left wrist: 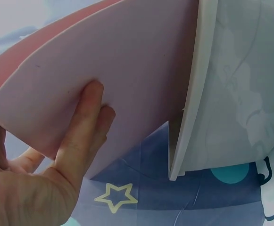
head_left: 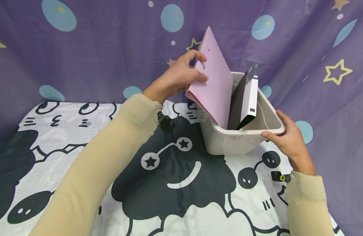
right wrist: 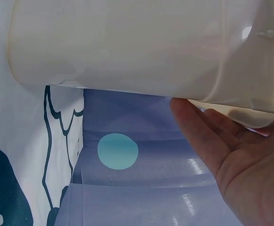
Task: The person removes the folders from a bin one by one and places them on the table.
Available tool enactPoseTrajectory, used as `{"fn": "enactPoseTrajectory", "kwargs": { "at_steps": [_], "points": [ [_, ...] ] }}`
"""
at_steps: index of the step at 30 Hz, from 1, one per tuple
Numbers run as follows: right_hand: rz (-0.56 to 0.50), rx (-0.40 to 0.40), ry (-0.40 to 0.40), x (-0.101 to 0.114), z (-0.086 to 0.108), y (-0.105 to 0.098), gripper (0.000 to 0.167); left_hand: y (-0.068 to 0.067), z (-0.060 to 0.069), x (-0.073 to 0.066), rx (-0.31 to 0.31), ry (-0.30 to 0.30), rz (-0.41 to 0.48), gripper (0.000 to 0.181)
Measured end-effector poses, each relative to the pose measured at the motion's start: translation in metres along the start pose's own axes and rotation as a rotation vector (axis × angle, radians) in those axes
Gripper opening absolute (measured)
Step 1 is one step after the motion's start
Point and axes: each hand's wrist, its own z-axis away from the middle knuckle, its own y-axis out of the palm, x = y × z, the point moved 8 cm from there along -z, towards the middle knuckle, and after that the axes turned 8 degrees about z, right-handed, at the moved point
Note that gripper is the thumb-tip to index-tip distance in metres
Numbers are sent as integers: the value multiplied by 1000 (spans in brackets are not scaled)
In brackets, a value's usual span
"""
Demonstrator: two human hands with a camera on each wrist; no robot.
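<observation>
Binder (head_left: 249,98) beside the pink folder (head_left: 216,78) bears illegibly small spine marks (head_left: 252,109).

Bin (head_left: 232,143) in head and wrist views

A: What covers the arms?
B: A long, pale-cream fabric sleeve on the left (head_left: 81,173) and a matching pale-cream fabric sleeve on the right (head_left: 308,203), both softly creased, with a thicker band at the cuff.
A: And past the cuffs?
B: A bare left hand (head_left: 181,73) and a bare right hand (head_left: 292,141).
A: Anything strapped on?
B: A small black device (head_left: 166,122) by the left cuff, details too small to tell; by the right, a boxy black device (head_left: 276,176) with a yellow mark (head_left: 282,178).
</observation>
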Motion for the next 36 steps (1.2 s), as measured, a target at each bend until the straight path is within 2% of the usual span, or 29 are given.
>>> {"fn": "enactPoseTrajectory", "kwargs": {
  "at_steps": [4, 12, 16, 23, 30, 36],
  "points": [
    [4, 3, -8, 0, 1, 1, 91, -4, 3, 0, -7, 10, 8, 49],
    [1, 5, 13, 0, 0, 3, 91, -13, 9, -1, -26, 66, 17, 50],
    [-5, 6, 0, 1, 0, 3, 91, -18, 13, -1, -51, 78, 37, 50],
    [5, 13, 11, -1, -1, 3, 92, -25, 20, 0, -97, 109, 10, 50],
    [-2, 6, 2, 0, 0, 3, 90, -29, 25, 1, -115, 147, 53, 49],
    [-13, 5, -1, 0, 0, 4, 90, -36, 29, 2, -163, 187, 16, 48]
  ]
}}
